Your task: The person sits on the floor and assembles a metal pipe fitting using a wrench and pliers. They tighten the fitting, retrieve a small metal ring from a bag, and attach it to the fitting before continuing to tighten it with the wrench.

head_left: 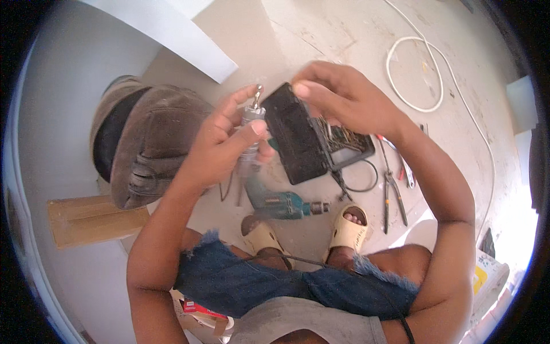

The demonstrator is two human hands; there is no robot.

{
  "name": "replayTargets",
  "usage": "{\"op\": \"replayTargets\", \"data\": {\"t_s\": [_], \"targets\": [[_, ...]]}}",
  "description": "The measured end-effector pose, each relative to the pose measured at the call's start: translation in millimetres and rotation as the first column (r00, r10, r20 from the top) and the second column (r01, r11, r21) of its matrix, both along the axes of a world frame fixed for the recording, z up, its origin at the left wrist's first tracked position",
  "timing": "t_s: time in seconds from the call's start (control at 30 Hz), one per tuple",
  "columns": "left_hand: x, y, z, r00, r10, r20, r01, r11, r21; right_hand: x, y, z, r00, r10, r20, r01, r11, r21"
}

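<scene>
In my left hand point(226, 137), thumb and fingers close round a slim silver cylinder point(252, 114). A shiny metal tip stands up out of its notched rim; its lower end is blurred. My right hand point(344, 94) pinches the top edge of an opened black plastic case point(295, 135), its lid tilted up. Several drill bits point(338, 136) lie in the case's tray, partly hidden by my right hand. Just below the case, a teal power drill point(283, 204) lies on the floor with its chuck to the right.
Pliers with dark handles point(392, 195) lie to the right, beside other hand tools. A white cable point(441, 86) loops over the floor at upper right. At left stand a brown padded seat or bag point(160, 137) and a cardboard piece point(94, 221). My sandalled feet point(349, 229) are near the drill.
</scene>
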State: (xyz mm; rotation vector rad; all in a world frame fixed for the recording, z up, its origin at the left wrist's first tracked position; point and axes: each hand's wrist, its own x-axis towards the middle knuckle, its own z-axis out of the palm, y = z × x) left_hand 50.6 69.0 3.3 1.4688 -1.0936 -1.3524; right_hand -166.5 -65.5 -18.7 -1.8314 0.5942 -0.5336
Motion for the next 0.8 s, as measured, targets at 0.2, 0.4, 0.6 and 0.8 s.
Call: {"op": "replayTargets", "data": {"t_s": [0.2,0.4,0.6,0.8], "targets": [[18.9,-9.4,-20.2,0.970,0.194,-0.147,-0.184,0.980,0.080,5.8,16.9,-36.5,0.998,0.033,-0.056,-0.059,0.827,-0.559],[17.3,-12.3,-24.0,0.930,0.255,-0.263,-0.254,0.967,0.038,36.2,33.9,-52.5,0.979,0.204,0.005,-0.167,0.816,-0.554],[17.6,-12.7,-23.8,0.914,0.272,-0.300,-0.269,0.962,0.053,38.6,38.2,-49.6,0.977,0.214,0.018,-0.186,0.886,-0.426],[12.9,-13.0,-21.7,0.904,0.295,-0.309,-0.292,0.955,0.056,42.2,41.0,-52.1,0.973,0.209,0.095,-0.163,0.921,-0.354]]}}
